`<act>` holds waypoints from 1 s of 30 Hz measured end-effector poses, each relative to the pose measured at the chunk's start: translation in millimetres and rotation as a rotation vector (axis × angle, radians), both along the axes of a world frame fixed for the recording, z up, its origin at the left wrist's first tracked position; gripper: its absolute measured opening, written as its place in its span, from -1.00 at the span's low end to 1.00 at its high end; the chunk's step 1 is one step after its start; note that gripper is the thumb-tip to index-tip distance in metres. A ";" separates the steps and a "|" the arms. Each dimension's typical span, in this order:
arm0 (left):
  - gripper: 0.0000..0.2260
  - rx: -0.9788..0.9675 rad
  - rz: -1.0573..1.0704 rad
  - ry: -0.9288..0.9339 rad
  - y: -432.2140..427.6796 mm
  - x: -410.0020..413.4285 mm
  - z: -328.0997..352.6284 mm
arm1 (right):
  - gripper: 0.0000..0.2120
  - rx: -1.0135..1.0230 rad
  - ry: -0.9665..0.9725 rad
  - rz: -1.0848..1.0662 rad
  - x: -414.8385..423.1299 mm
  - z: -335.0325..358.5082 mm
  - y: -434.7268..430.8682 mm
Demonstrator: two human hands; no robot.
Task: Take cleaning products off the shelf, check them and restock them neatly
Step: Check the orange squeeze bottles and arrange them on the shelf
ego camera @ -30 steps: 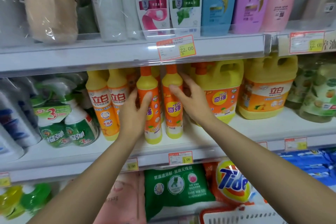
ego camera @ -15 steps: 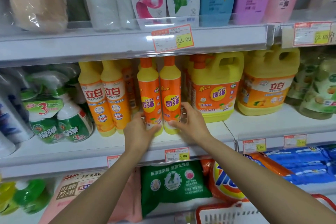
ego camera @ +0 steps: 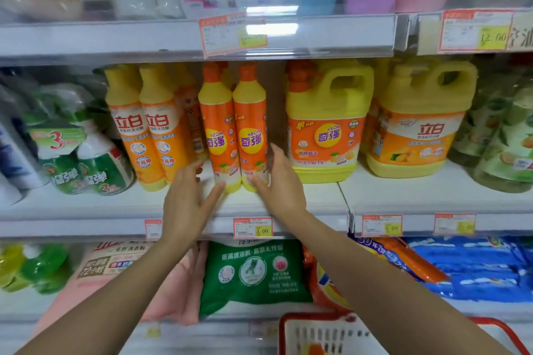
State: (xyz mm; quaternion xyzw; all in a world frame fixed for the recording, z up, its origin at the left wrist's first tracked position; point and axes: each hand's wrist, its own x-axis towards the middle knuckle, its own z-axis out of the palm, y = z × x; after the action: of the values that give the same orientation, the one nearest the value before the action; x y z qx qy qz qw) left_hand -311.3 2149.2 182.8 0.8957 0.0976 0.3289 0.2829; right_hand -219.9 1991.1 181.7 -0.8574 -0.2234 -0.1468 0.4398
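Two bottles (ego camera: 219, 135) are standing between the left hand (ego camera: 187, 204) and right hand (ego camera: 281, 190), fingers (ego camera: 275, 153) lying apart beside their bases. A jug (ego camera: 326, 124) is crowding the right side.

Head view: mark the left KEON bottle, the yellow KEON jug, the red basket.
left KEON bottle (ego camera: 217, 138), head view, label logo
yellow KEON jug (ego camera: 327, 135), head view, front label
red basket (ego camera: 305, 316), head view, far rim

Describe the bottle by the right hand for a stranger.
On the middle shelf, left of the big KEON jug, stands a pair of slim orange-capped bottles. It is the right bottle, nearest the jug; the bottles further left have yellow caps.
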 end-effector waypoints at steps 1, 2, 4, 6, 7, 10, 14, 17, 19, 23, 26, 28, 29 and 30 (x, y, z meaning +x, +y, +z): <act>-0.50 0.041 0.038 -0.003 3.6 -10.7 -1.6 | -0.27 0.018 -0.028 -0.009 -1.5 0.6 -3.3; -0.51 0.079 0.073 0.002 8.0 -21.3 -3.0 | -0.28 0.063 -0.070 -0.010 -4.8 2.5 -7.2; -0.50 0.144 0.136 0.015 20.2 -40.2 -3.1 | -0.41 0.190 -0.190 0.021 -15.3 4.8 -12.4; -0.50 0.195 0.186 0.024 34.3 -56.3 -1.4 | -0.52 0.273 -0.273 0.060 -29.0 5.7 -11.7; -0.50 0.232 0.194 0.031 41.9 -63.2 -1.5 | -0.56 0.291 -0.293 0.083 -35.8 6.9 -9.6; -0.44 0.355 0.167 0.102 69.5 -73.7 -6.8 | -0.63 0.312 -0.277 0.204 -55.3 18.2 5.2; -0.42 0.417 0.090 0.177 106.0 -73.1 -21.8 | -0.61 0.351 -0.185 0.322 -70.0 31.3 54.2; -0.44 0.493 0.009 0.245 129.7 -71.9 -38.2 | -0.51 0.431 -0.050 0.250 -63.5 33.0 106.9; -0.45 0.519 -0.027 0.250 141.3 -69.5 -46.2 | -0.37 0.426 0.032 0.165 -54.0 29.2 139.4; -0.44 0.458 -0.098 0.176 149.4 -65.3 -51.2 | -0.37 0.289 0.036 -0.045 -36.8 23.6 175.3; -0.45 0.442 -0.150 0.128 155.1 -63.0 -56.2 | -0.49 0.318 0.011 -0.161 -40.2 24.3 179.5; -0.45 0.430 -0.189 0.100 159.4 -61.0 -59.2 | -0.54 0.393 -0.018 -0.205 -56.7 24.9 179.4; -0.46 0.421 -0.206 0.081 161.1 -60.0 -60.7 | -0.56 0.432 -0.041 -0.236 -66.5 24.8 178.7; -0.46 0.407 -0.221 0.059 162.5 -59.1 -62.1 | -0.56 0.476 -0.068 -0.263 -76.9 26.1 178.4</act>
State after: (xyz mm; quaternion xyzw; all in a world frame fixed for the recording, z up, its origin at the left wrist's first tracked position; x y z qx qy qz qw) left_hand -370.3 2311.7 120.6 0.9487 -0.0614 0.2827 0.1277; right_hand -296.7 2169.5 207.8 -0.7460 -0.0841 -0.2799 0.5984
